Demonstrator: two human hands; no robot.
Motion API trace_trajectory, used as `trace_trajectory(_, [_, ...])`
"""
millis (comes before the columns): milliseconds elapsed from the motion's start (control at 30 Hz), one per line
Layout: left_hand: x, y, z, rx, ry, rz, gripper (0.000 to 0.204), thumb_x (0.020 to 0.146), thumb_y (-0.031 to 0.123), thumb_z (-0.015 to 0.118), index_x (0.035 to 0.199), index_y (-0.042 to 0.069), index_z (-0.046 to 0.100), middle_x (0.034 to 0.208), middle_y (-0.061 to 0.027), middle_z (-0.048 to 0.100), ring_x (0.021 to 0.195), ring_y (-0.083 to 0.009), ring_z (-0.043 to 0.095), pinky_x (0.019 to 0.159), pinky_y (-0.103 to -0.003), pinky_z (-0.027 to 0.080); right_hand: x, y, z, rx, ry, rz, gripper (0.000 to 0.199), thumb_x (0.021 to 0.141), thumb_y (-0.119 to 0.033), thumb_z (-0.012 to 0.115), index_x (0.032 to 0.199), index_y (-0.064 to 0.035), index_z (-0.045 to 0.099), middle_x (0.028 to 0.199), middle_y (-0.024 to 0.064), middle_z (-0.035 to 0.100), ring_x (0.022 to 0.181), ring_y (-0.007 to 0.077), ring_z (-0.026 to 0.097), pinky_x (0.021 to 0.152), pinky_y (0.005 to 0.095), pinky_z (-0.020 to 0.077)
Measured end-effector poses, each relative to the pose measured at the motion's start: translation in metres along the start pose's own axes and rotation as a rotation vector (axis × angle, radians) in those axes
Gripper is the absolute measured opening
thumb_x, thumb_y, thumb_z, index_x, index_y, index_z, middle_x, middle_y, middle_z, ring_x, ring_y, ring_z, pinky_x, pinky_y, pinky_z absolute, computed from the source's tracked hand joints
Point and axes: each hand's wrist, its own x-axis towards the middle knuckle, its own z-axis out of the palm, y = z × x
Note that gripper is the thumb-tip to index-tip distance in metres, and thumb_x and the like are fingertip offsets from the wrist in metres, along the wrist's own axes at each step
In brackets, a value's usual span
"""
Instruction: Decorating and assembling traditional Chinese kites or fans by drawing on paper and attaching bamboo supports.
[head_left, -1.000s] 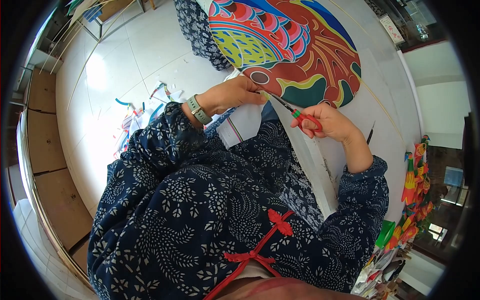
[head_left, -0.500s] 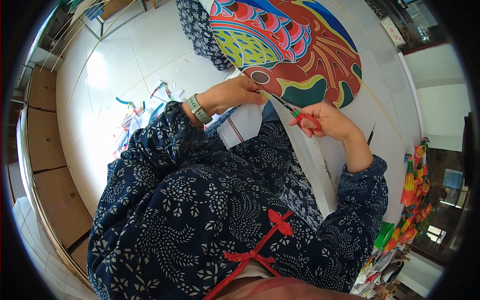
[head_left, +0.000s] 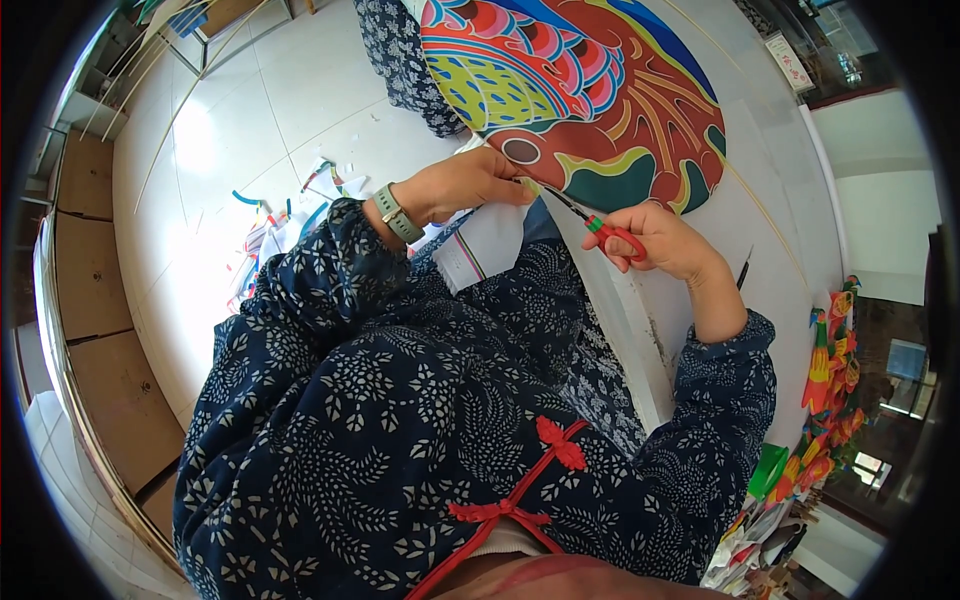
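Painted kite [head_left: 590, 100], fish pattern in red, blue, yellow and green, is laid flat on the white surface [head_left: 770, 250], its lower edge overhanging the near surface edge. That lower edge is pinched at the rim by the left hand [head_left: 465, 185], fingers [head_left: 515, 188] closed on it. Red-handled scissors [head_left: 600, 222] are gripped by the right hand [head_left: 665, 240], fingers curled tight through the handles; blades are pointed at the kite rim, just beside the left fingertips. How far the blades are open cannot be told. White paper sheet [head_left: 490, 245] is seen below the left hand, against the lap.

Open room: bare surface is left to the right of the kite, crossed by thin bamboo strips [head_left: 770, 215]. Tiled floor [head_left: 230, 120] is open on the left, with coloured paper scraps [head_left: 270, 225] scattered near the left forearm. Wooden panels [head_left: 90, 260] are lined along the far-left edge. More colourful kite pieces [head_left: 830, 380] are stacked at the right rim.
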Motion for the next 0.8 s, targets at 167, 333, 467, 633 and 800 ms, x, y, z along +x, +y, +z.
trace_trajectory(167, [-0.0011, 0.0018, -0.0011, 0.024, -0.011, -0.004, 0.022, 0.083, 0.011, 0.06, 0.1, -0.001, 0.062, 0.086, -0.0019, 0.063, 0.069, -0.0058, 0.054, 0.064, -0.02, 0.045, -0.0004, 0.0015, 0.0013, -0.008, 0.013, -0.004, 0.016, 0.086, -0.009, 0.055, 0.096, -0.0012, 0.064, 0.061, -0.0036, 0.052, 0.052, 0.0013, 0.045, 0.043, 0.0151, 0.0268])
trace_trajectory(333, [-0.0029, 0.0044, -0.0008, 0.065, -0.012, -0.007, 0.02, 0.083, 0.011, 0.06, 0.098, -0.001, 0.063, 0.086, -0.002, 0.063, 0.07, -0.0059, 0.054, 0.064, -0.021, 0.045, 0.0, 0.0002, 0.0024, -0.006, 0.011, -0.018, 0.015, 0.087, -0.01, 0.055, 0.096, -0.0017, 0.064, 0.061, -0.0034, 0.052, 0.052, 0.0011, 0.045, 0.042, 0.0155, 0.0261])
trace_trajectory(467, [-0.0034, 0.0049, 0.0007, 0.036, -0.004, -0.009, 0.019, 0.083, 0.012, 0.06, 0.097, -0.001, 0.063, 0.085, -0.0016, 0.063, 0.07, -0.0057, 0.054, 0.065, -0.021, 0.045, 0.0003, 0.0014, 0.0029, -0.014, 0.013, -0.016, 0.015, 0.087, -0.011, 0.055, 0.095, -0.002, 0.064, 0.06, -0.0033, 0.052, 0.051, 0.0011, 0.044, 0.042, 0.0156, 0.026])
trace_trajectory(633, [-0.0027, 0.0032, 0.0008, 0.038, 0.011, -0.017, 0.019, 0.083, 0.011, 0.06, 0.097, -0.001, 0.063, 0.085, -0.0014, 0.063, 0.07, -0.0055, 0.054, 0.065, -0.02, 0.045, -0.0015, -0.0036, 0.0045, -0.031, 0.012, -0.017, 0.015, 0.087, -0.012, 0.056, 0.094, -0.0024, 0.064, 0.059, -0.0037, 0.052, 0.049, 0.0011, 0.041, 0.042, 0.0155, 0.0254])
trace_trajectory(800, [-0.0006, 0.0008, -0.0004, 0.023, 0.005, -0.017, 0.018, 0.083, 0.011, 0.06, 0.096, -0.001, 0.063, 0.085, -0.0014, 0.063, 0.069, -0.0053, 0.053, 0.064, -0.019, 0.044, -0.0018, -0.0021, 0.0056, -0.029, 0.018, -0.023, 0.015, 0.087, -0.012, 0.056, 0.094, -0.0028, 0.065, 0.059, -0.004, 0.052, 0.048, 0.001, 0.039, 0.042, 0.0154, 0.0249])
